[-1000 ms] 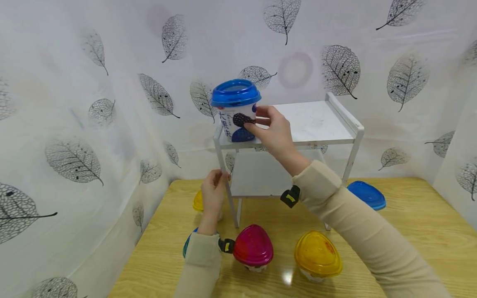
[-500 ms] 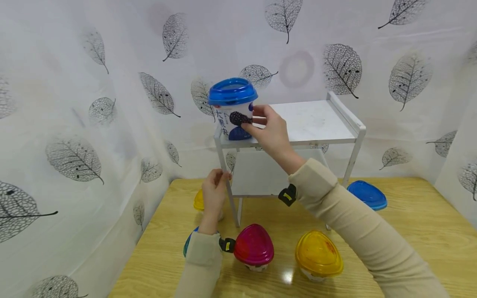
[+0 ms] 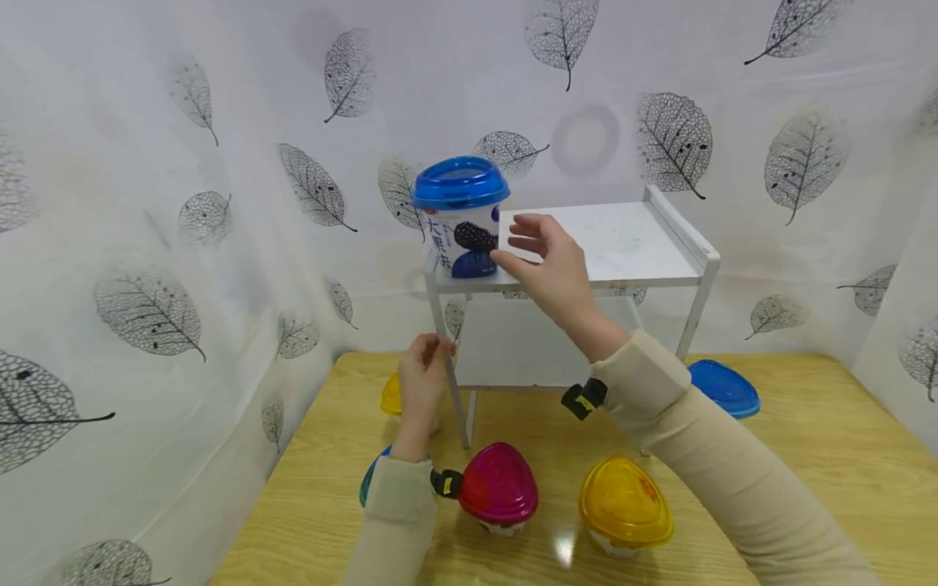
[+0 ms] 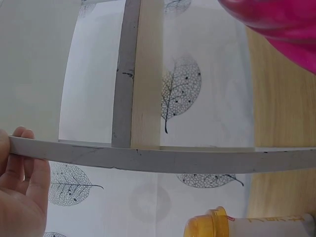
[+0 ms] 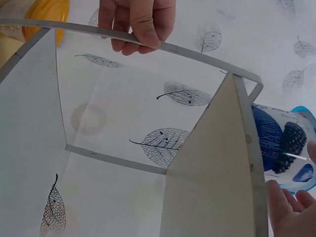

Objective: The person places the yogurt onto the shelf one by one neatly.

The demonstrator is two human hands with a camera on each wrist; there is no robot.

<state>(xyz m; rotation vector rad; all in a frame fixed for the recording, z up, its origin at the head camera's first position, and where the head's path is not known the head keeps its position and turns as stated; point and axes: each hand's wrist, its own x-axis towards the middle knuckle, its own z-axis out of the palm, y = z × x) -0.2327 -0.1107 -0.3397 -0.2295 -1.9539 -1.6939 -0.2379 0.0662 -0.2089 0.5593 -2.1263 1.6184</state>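
Blue-lidded cup [image 3: 458, 228] is standing upright at the left end of the top shelf [image 3: 611, 240], so the right hand [image 3: 554, 264], fingers parted at its side, should be avoiding nudges while the left hand [image 3: 421, 382] is gripping the rack post [image 3: 456, 403].

- A white sheet with printed black net-veined leaves [image 3: 249, 89] hangs behind the table of light wood grain [image 3: 828, 435].
- On this table, a white cup with magenta rounded-triangular plastic lid [image 3: 500, 486] stands near a similar yellow-lidded cup [image 3: 626, 503].
- A blue rounded-triangular plastic lid [image 3: 724, 389] is farther right.
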